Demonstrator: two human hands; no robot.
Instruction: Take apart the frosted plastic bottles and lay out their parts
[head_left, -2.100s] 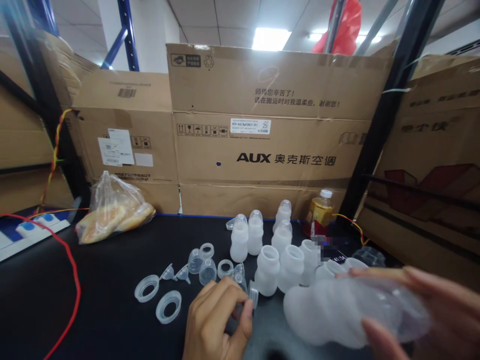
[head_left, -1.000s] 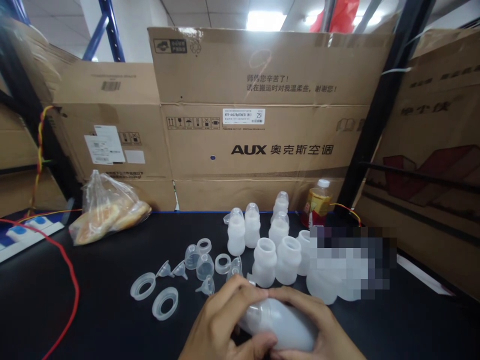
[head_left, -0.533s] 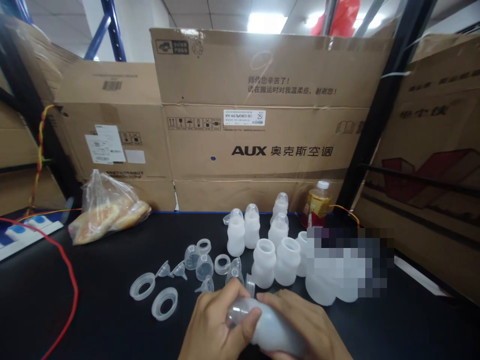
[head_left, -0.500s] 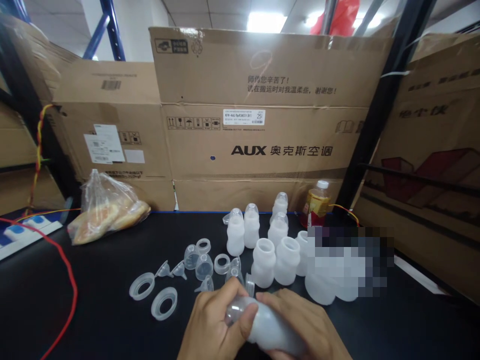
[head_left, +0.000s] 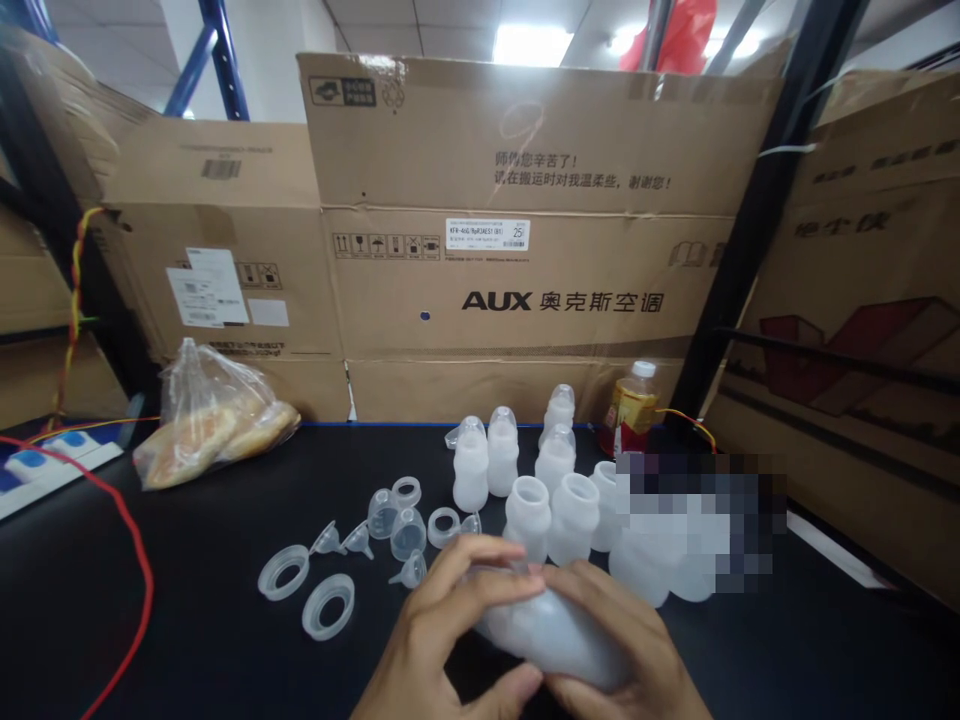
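A white baby bottle (head_left: 559, 635) lies tilted on its side between my hands at the front of the table. My right hand (head_left: 637, 630) wraps round its body. Curled over the capped end at the left is my left hand (head_left: 442, 625), fingers on top and thumb below, mostly hiding the clear cap. Beyond them stand open bottles (head_left: 574, 530) and several capped bottles (head_left: 471, 475). Loose parts lie to the left: two large rings (head_left: 328, 607), smaller rings (head_left: 444, 527), clear domed caps (head_left: 408, 535) and funnel-shaped nipples (head_left: 412, 570).
Bread in a plastic bag (head_left: 217, 420) sits at the back left, near a power strip (head_left: 56, 460) and a red cable (head_left: 142, 560). A drink bottle (head_left: 631, 410) stands at the back right. Cardboard (head_left: 510, 230) walls the back; a blurred patch hides part of the right.
My left hand has shifted its grip, its fingers now stretched over the top of the capped end and its thumb lower. My right hand keeps hold of the bottle's body.
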